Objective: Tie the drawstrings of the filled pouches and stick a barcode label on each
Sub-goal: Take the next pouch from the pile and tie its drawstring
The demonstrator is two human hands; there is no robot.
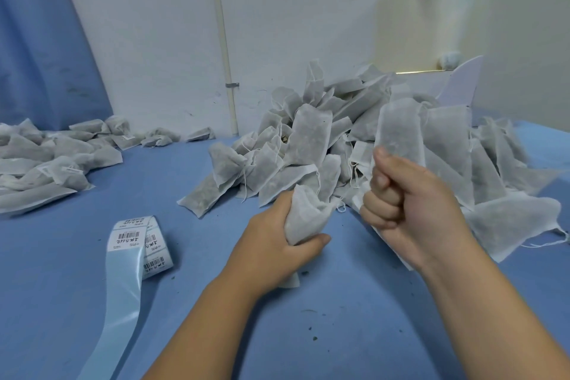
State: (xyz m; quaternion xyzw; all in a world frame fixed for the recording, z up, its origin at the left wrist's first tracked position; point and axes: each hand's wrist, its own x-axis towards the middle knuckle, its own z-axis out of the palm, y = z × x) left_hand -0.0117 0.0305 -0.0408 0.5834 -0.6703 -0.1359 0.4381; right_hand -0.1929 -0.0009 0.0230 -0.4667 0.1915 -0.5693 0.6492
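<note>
**Left hand has one pouch by the neck, right fist unreadable**

Your left hand has its fingers and thumb wrapped round the pouch about mid-body. The mouth sticks up bunched above your grip and the bottom corner pokes out under the palm. The pouch is off the table, just in front of the big pile.

Your right hand is a tight fist with the thumb pressed on the index finger, right beside the pouch mouth. I can't tell whether there's a drawstring in it, as no string is visible there.

Handling, judging by looks:
- The fabric is thin, soft and non-woven, crumples easily and probably tears if yanked.
- The fill is loose and dry and looks light. It shifts and will spill from an open mouth, and there are crumbs on the table.
- Grip below the mouth to trap the fill, and pull the strings, not the fabric.
- Flatten a patch of the body before the label goes on.

Counts:
- One pouch is in hand.
- The big pile holds dozens, overlapped and not countable.
- The far-left pile is smaller and also not countable. A label shows on at least one pouch there.
- There is one label strip, left of your left arm, with at least three barcodes visible.
</note>
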